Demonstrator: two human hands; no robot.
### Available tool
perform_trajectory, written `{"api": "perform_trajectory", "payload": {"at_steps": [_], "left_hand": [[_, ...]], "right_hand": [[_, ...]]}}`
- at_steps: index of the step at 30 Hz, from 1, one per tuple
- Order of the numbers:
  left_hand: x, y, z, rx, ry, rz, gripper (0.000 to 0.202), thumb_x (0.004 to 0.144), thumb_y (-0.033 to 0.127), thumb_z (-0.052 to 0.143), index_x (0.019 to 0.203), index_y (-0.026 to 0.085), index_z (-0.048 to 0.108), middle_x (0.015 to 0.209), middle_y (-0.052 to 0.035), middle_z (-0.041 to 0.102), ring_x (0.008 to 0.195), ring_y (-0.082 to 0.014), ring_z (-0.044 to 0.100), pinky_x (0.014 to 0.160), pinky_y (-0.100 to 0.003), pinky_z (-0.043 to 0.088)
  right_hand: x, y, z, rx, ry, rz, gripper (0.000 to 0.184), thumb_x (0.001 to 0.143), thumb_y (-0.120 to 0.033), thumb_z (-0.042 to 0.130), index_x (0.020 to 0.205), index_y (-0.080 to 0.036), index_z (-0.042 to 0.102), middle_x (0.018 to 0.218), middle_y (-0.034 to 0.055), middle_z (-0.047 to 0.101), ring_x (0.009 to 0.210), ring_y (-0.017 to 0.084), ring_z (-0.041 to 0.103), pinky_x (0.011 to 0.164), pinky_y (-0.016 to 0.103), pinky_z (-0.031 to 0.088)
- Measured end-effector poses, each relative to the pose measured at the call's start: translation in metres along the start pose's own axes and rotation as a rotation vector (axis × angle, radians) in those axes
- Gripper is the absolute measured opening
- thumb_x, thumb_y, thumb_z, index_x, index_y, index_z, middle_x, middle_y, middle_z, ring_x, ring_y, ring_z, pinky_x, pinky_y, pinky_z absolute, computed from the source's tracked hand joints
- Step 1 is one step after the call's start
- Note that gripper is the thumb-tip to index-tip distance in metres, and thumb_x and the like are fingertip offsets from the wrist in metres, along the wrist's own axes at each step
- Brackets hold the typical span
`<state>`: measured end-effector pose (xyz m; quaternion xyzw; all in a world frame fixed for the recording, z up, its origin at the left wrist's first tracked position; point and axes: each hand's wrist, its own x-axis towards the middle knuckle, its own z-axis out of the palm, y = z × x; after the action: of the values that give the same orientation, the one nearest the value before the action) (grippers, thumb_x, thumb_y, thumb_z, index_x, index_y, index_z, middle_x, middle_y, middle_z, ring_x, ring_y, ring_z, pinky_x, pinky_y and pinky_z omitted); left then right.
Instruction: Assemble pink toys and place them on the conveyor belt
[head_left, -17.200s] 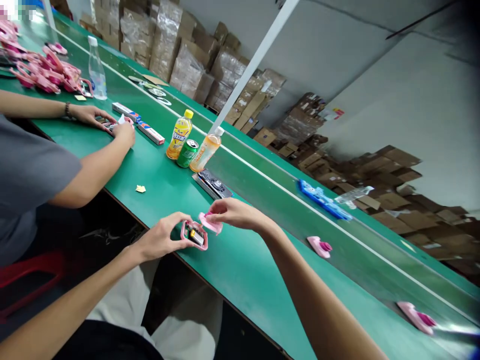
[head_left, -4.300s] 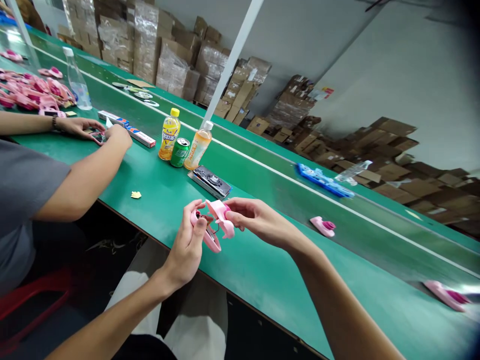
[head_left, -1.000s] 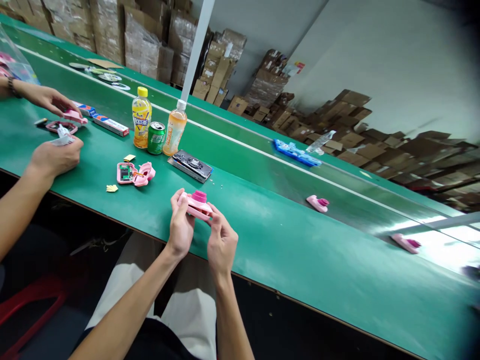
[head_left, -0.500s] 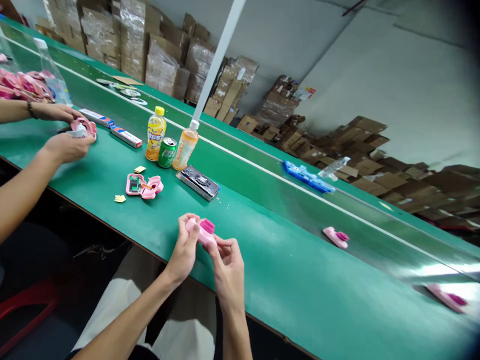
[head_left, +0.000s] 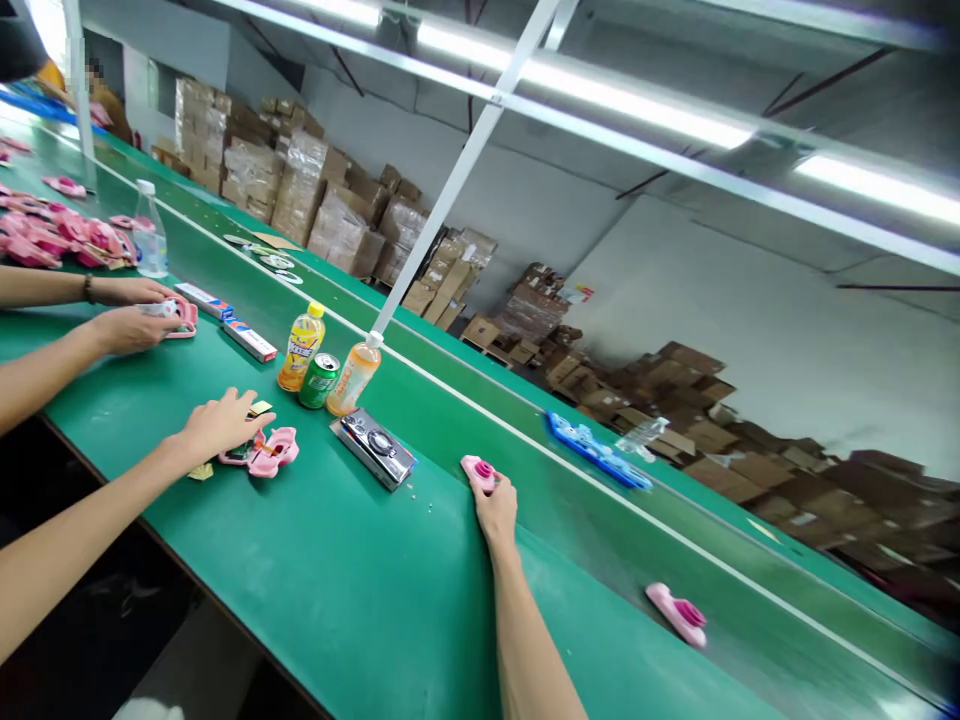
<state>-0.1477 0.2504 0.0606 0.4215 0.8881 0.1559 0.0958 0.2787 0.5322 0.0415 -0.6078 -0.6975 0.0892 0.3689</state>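
Note:
My right hand is closed around the near end of a pink toy camera with a magenta lens, at the inner edge of the conveyor belt. My left hand reaches over an opened pink toy casing, fingers stretched out and partly covering its circuit-board half. Whether the fingertips touch the casing I cannot tell. Small yellow pieces lie by that hand. Farther down the belt rests another pink toy camera.
Beyond the casing stand a yellow-capped bottle, a green can and an orange drink bottle. A flat box with a silver camera lies nearby. At left, a co-worker's hands hold a pink part. A blue tray sits across the belt.
My hands have separated. The right carried the pink toy camera forward to the belt; the left let go of it and moved left to the opened casing. The view has tilted up.

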Motion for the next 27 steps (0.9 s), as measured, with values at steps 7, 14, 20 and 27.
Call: {"api": "perform_trajectory", "payload": {"at_steps": [7,14,20,27], "left_hand": [[0.005,0.051,0.015,0.128,-0.117,0.092,0.052,0.095,0.044,0.046,0.131,0.007,0.052,0.114,-0.0256,0.068,0.112,-0.0428,0.065,0.092,-0.051,0.050],[-0.063,0.101,0.053,0.114,-0.116,0.171,0.047,0.098,0.033,0.040,0.136,0.008,0.048,0.109,-0.0240,0.070,0.109,-0.0328,0.069,0.090,-0.040,0.051],[-0.081,0.119,0.059,-0.003,-0.138,0.211,0.037,0.095,0.030,0.044,0.116,0.005,0.062,0.105,-0.0263,0.070,0.107,-0.0339,0.069,0.089,-0.041,0.051],[-0.076,0.096,0.049,-0.313,-0.107,0.267,0.019,0.087,0.027,0.052,0.072,0.016,0.057,0.080,-0.0099,0.067,0.082,-0.0231,0.065,0.074,-0.030,0.044]], "right_hand": [[-0.053,-0.004,0.001,0.030,0.091,-0.050,0.115,0.079,-0.082,0.047,0.145,0.011,0.034,0.143,0.0366,0.036,0.139,0.038,0.034,0.116,0.052,0.033],[-0.222,-0.066,-0.024,0.377,-0.523,-0.118,0.072,0.093,-0.063,0.050,0.142,-0.010,0.049,0.099,0.0083,0.068,0.073,0.010,0.060,0.070,0.020,0.051],[-0.228,-0.112,-0.031,0.442,-0.597,-0.040,0.070,0.092,-0.065,0.048,0.131,-0.009,0.059,0.099,0.0088,0.069,0.066,0.009,0.057,0.063,0.019,0.046],[-0.207,-0.106,-0.031,0.369,-0.632,-0.158,0.067,0.091,-0.071,0.044,0.102,-0.011,0.073,0.098,0.0100,0.068,0.083,0.015,0.061,0.079,0.024,0.050]]}}
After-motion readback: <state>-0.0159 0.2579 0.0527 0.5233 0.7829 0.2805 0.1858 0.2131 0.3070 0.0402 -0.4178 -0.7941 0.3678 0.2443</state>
